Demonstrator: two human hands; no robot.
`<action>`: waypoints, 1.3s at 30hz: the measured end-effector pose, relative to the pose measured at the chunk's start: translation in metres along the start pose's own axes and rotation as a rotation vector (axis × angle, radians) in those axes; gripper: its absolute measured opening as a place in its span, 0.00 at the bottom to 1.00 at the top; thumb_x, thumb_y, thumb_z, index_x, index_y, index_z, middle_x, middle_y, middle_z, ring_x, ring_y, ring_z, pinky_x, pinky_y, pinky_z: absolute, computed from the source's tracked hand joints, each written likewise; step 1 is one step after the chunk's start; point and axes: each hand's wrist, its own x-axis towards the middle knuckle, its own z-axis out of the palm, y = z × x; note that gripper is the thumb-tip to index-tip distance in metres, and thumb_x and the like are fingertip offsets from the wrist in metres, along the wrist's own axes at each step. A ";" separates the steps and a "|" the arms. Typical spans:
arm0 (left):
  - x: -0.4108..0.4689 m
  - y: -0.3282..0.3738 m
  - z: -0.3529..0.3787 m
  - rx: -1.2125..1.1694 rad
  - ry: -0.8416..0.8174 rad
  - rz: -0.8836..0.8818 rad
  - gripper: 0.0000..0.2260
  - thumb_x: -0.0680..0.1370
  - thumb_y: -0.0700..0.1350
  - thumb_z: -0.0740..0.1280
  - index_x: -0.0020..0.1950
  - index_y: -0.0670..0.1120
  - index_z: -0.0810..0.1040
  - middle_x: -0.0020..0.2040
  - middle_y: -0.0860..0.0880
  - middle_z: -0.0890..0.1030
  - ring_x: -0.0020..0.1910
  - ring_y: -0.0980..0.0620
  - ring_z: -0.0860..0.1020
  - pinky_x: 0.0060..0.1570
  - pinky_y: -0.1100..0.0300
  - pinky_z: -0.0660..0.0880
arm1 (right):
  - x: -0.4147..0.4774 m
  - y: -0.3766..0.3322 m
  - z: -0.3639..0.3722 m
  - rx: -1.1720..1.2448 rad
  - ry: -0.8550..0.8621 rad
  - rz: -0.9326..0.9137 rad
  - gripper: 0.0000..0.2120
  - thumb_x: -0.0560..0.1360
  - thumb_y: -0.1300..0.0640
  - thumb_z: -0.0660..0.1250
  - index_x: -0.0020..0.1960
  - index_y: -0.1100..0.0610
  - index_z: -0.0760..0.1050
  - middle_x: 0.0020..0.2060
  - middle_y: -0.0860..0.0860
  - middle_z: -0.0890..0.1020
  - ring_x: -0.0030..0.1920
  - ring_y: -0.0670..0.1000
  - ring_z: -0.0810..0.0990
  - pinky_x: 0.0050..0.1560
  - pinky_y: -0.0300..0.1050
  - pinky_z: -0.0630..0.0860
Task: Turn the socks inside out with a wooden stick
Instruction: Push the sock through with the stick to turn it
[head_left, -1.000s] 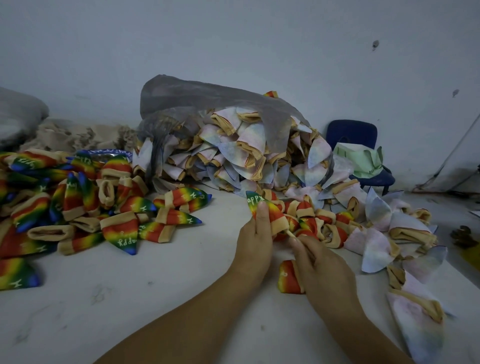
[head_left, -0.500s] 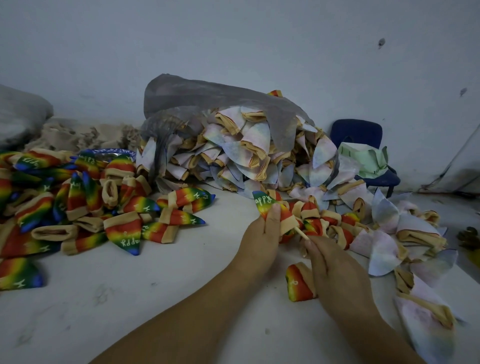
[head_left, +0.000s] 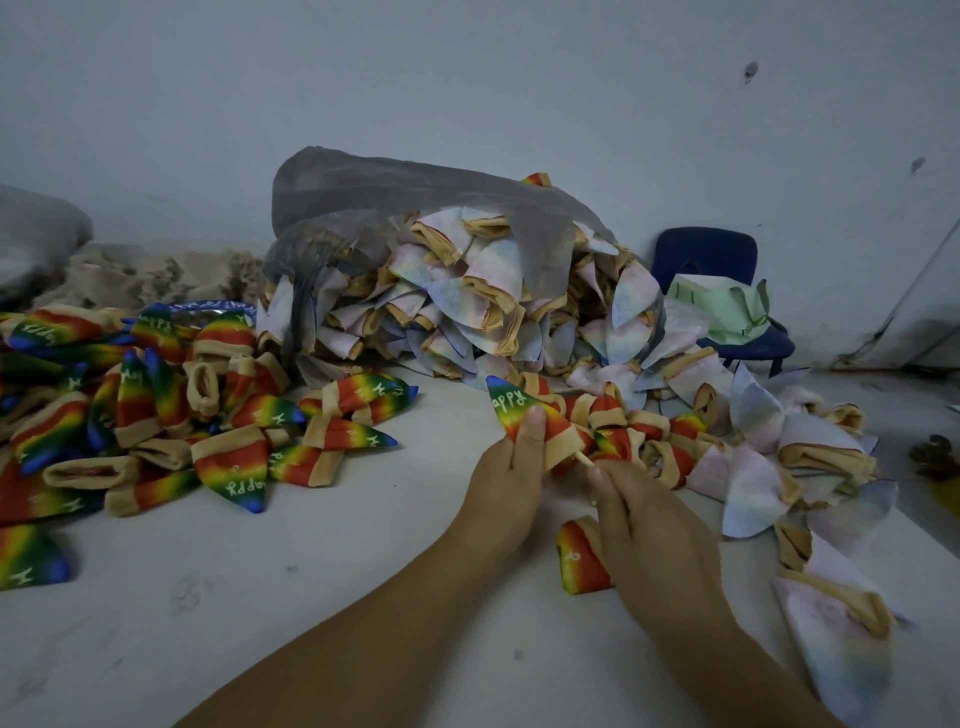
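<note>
My left hand (head_left: 506, 475) grips a rainbow sock (head_left: 522, 413) with a tan cuff, its blue tip pointing up and left. My right hand (head_left: 644, 525) holds a thin wooden stick (head_left: 584, 460) whose end goes into the sock's cuff. Another rainbow sock (head_left: 576, 558) lies on the white table (head_left: 260, 597) partly under my right hand. A pile of rainbow socks (head_left: 156, 415) lies at the left. Pale inside-out socks (head_left: 467, 306) spill from a grey plastic bag (head_left: 395, 197) at the back.
More pale socks (head_left: 831, 623) trail along the table's right edge. A blue chair (head_left: 722, 291) with green cloth on it stands behind by the white wall. Beige fabric (head_left: 130, 270) and a grey bundle (head_left: 36, 228) lie at the back left.
My right hand has drawn back a little, showing a short length of stick between it and the sock's cuff. My left hand keeps hold of the sock.
</note>
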 end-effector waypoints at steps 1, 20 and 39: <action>0.000 0.000 -0.002 -0.036 0.016 0.003 0.32 0.70 0.73 0.48 0.47 0.54 0.83 0.44 0.53 0.84 0.47 0.57 0.81 0.47 0.65 0.75 | 0.001 -0.001 -0.001 -0.010 0.011 -0.014 0.20 0.78 0.43 0.45 0.57 0.46 0.74 0.45 0.42 0.76 0.45 0.43 0.72 0.43 0.41 0.67; 0.000 0.004 -0.003 -0.045 0.032 -0.053 0.29 0.71 0.70 0.48 0.51 0.54 0.80 0.45 0.57 0.82 0.46 0.60 0.78 0.49 0.66 0.73 | 0.006 0.004 0.000 -0.092 -0.164 0.028 0.14 0.82 0.52 0.54 0.66 0.46 0.65 0.49 0.46 0.78 0.47 0.48 0.78 0.45 0.43 0.72; -0.001 0.009 -0.002 -0.018 -0.080 -0.080 0.30 0.72 0.72 0.49 0.23 0.52 0.70 0.21 0.54 0.68 0.22 0.60 0.66 0.28 0.66 0.64 | -0.001 0.004 0.001 -0.074 0.005 -0.036 0.18 0.81 0.45 0.49 0.61 0.45 0.74 0.47 0.43 0.80 0.45 0.44 0.77 0.41 0.39 0.69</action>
